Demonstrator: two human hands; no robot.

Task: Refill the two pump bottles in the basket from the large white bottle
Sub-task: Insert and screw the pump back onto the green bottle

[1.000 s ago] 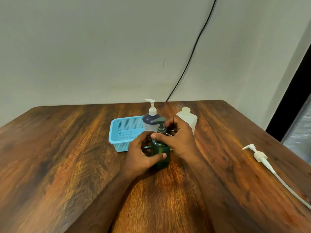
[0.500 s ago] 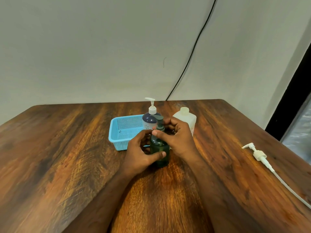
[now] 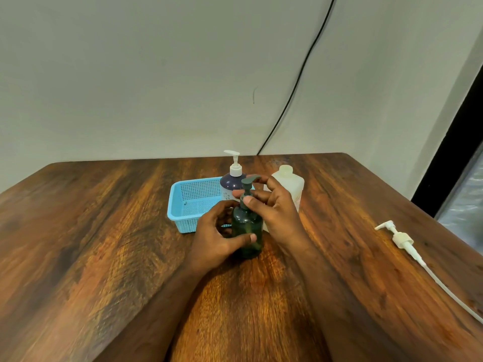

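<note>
Hands (image 3: 218,237) (image 3: 277,212) around green pump bottle (image 3: 247,228).

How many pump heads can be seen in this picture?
3. One white on the dark blue bottle in the basket, one dark green on the green bottle held in both hands, one loose white pump lying on the table's right side.

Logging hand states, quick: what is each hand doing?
Left hand: grips the dark green plastic pump bottle.
Right hand: pinches its pump collar.
</note>
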